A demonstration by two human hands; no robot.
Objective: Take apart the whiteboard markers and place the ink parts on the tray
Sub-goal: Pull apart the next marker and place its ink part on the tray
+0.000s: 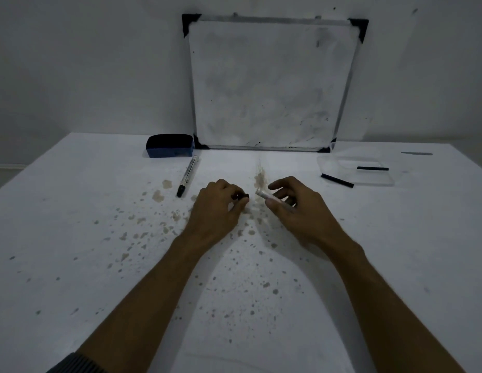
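My left hand (pixel 219 205) pinches a small black marker part (pixel 241 196), its tip poking out toward the right. My right hand (pixel 296 208) grips a white marker barrel (pixel 264 195) whose open end points left; a small gap separates the two pieces. A whole marker (pixel 188 176) with a black cap lies on the table to the left of my hands. At the right stands a clear plastic tray (pixel 328 161). One dark ink stick (pixel 372 168) lies inside it, and another ink stick (pixel 337 180) rests across its near left edge.
A blue board eraser (pixel 169 149) sits at the back left. A small whiteboard (pixel 272 84) leans on the wall behind the table. The white table cover (pixel 99 238) is spotted with brown stains. A dark strip (pixel 416 153) lies at the far right.
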